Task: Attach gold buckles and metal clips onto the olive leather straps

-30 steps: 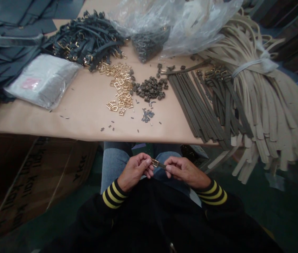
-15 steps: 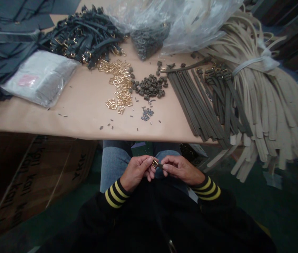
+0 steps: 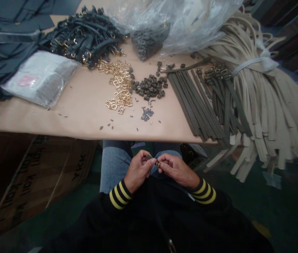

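Over my lap, my left hand (image 3: 139, 170) and my right hand (image 3: 180, 170) meet fingertip to fingertip. Between them is a small gold buckle (image 3: 157, 163), pinched by the right thumb and fingers. A short piece of dark strap (image 3: 149, 157) shows at my left thumb and forefinger, which are closed on it. The fingers cover most of the strap, so how it runs through the buckle is hidden. On the table beyond lie a pile of gold buckles (image 3: 122, 92), dark strap loops (image 3: 150, 87) and tiny metal pieces (image 3: 147, 114).
Dark olive straps (image 3: 191, 102) lie in a row on the brown-covered table (image 3: 85, 121). A tied bundle of beige straps (image 3: 270, 102) hangs over the right edge. Black buckled straps (image 3: 85, 38), a plastic-wrapped packet (image 3: 42, 79) and clear bags (image 3: 191, 24) sit farther back. A cardboard box (image 3: 40, 175) stands below left.
Both hands have shifted slightly and turned the piece. The buckle has gone from the left fingertips to the right ones, and the strap end now shows on the left side.
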Demonstrator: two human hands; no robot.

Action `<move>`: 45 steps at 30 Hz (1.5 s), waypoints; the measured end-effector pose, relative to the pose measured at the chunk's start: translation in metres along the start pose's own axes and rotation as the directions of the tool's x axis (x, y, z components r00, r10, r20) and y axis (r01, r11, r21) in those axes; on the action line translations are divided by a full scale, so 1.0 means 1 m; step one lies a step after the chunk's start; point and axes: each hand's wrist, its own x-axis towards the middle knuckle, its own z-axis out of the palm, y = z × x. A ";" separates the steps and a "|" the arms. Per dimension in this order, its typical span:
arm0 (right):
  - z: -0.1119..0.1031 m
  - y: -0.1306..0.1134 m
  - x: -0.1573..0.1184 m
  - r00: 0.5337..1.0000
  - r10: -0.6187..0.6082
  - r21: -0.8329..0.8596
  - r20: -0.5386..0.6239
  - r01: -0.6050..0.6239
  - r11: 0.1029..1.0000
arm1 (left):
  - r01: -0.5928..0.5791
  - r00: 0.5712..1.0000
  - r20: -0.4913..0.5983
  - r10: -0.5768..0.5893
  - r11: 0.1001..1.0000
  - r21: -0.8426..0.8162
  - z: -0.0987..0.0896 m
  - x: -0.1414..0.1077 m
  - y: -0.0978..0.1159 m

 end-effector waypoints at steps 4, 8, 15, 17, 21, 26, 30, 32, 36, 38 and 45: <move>0.003 0.000 -0.001 0.999 0.047 0.124 -0.024 -0.043 0.991 | 0.034 0.995 0.099 -0.033 0.999 -0.007 -0.002 0.000 0.001; 0.005 0.002 -0.001 0.998 0.006 0.003 -0.057 -0.006 1.000 | 0.005 0.999 0.050 -0.009 0.997 0.071 0.000 -0.001 0.002; 0.009 0.000 -0.001 0.997 -0.038 0.099 -0.061 0.044 0.994 | -0.002 0.996 0.086 0.001 1.000 0.008 -0.002 -0.002 0.003; 0.009 0.000 -0.001 0.999 -0.041 0.203 -0.036 0.047 0.978 | 0.018 0.991 0.134 -0.009 0.998 -0.066 -0.003 -0.002 0.003; 0.008 0.002 0.000 0.999 -0.009 0.178 -0.040 0.016 0.984 | -0.001 0.991 0.135 0.004 1.000 -0.026 -0.002 -0.003 0.003; 0.008 0.002 0.001 0.996 -0.018 0.065 -0.085 0.023 0.998 | -0.033 0.996 0.090 0.025 0.996 0.089 -0.001 -0.005 0.003; 0.008 -0.001 0.001 0.995 -0.039 0.026 -0.096 0.042 0.999 | -0.011 0.999 0.038 0.009 0.998 0.062 -0.002 -0.005 0.003; 0.007 -0.003 0.001 0.994 -0.045 0.022 -0.098 0.047 0.999 | -0.002 1.000 0.018 0.001 0.999 0.042 -0.003 -0.004 0.003; 0.006 -0.003 0.000 0.995 -0.038 0.028 -0.094 0.041 0.999 | -0.022 1.000 -0.021 0.023 0.999 0.040 -0.005 -0.003 0.001; 0.005 -0.003 0.000 0.996 -0.028 0.039 -0.083 0.031 0.999 | -0.031 0.999 -0.021 0.032 0.998 0.050 -0.005 -0.002 0.001; 0.003 -0.005 0.001 0.997 -0.018 0.011 -0.081 0.019 1.000 | -0.027 1.000 -0.012 0.028 0.996 0.084 -0.002 -0.002 0.004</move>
